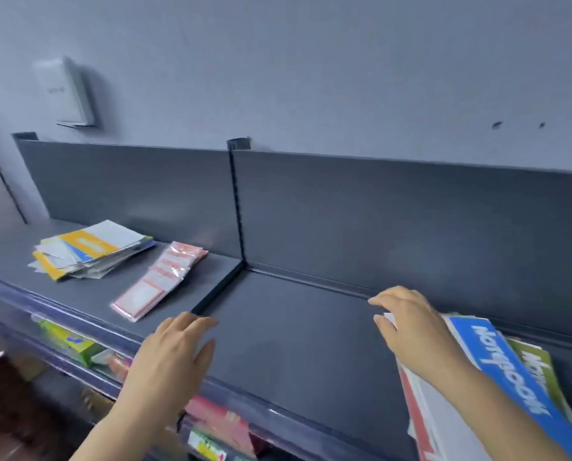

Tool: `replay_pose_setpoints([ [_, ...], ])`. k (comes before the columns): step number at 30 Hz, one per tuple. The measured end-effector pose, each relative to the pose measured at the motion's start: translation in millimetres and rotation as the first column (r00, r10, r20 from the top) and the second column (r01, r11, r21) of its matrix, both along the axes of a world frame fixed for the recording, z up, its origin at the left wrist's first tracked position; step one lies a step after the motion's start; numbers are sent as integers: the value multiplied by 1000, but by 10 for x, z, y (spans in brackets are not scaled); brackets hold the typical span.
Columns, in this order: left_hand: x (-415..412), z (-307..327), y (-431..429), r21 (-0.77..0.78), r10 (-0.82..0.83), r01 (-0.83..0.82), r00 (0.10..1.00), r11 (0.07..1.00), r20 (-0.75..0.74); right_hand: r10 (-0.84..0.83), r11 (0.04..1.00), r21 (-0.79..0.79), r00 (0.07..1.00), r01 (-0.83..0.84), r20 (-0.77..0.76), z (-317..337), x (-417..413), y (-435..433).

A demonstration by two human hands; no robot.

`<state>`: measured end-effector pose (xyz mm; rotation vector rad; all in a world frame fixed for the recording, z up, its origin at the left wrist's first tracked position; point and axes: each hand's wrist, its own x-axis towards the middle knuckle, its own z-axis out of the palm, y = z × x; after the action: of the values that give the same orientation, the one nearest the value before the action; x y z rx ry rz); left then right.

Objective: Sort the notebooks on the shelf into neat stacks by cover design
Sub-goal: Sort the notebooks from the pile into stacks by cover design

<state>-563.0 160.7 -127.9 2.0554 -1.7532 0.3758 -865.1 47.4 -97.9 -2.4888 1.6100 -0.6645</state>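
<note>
My right hand [411, 331] lies flat on the far end of a loose pile of notebooks [460, 420] at the right of the shelf [294, 344]. The fingers are almost straight and the thumb sits beside a white corner. The top blue notebook [510, 377] runs lengthwise from my knuckles back along my forearm toward me, slanting right, and its title is printed along that line. A green notebook [540, 371] pokes out behind it at much the same slant. A red and white notebook [421, 410] shows under my wrist.

My left hand [174, 354] rests palm down on the shelf's front edge with the fingers straight, holding nothing.

Well to the left, past the shelf joint [218, 291], a second, fanned pile of yellow, blue and grey notebooks [88, 254] lies away from both hands. Pink-edged packets [158, 281] lie in a row just beside it, angled toward the back.
</note>
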Motion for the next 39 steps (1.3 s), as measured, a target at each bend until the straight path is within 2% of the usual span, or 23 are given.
replay_pose_setpoints([
  [7,1773,152,756,35,197,-198,980,980,28,250,968,41,967,-248,-50,37,2289,239],
  [15,2950,38,1015,60,313,-309,948,949,-61,388,921,90,909,-378,-152,58,3842,124],
  [23,3718,-180,541,101,353,-344,932,933,-87,477,879,135,840,-458,-258,-13,5103,-572],
  [31,4414,-128,-284,105,384,-370,902,923,-197,539,838,254,807,-484,-241,-116,6277,-1497],
  [34,4616,-196,-500,128,393,-373,891,919,-226,616,777,338,752,-532,-232,-192,6541,-1577],
  [36,4745,-257,-606,162,398,-368,889,916,-228,659,746,366,693,-556,-291,-301,6675,-1526],
  [39,4972,-328,-760,190,386,-346,890,919,-244,629,775,276,658,-568,-414,-384,6808,-1476],
])
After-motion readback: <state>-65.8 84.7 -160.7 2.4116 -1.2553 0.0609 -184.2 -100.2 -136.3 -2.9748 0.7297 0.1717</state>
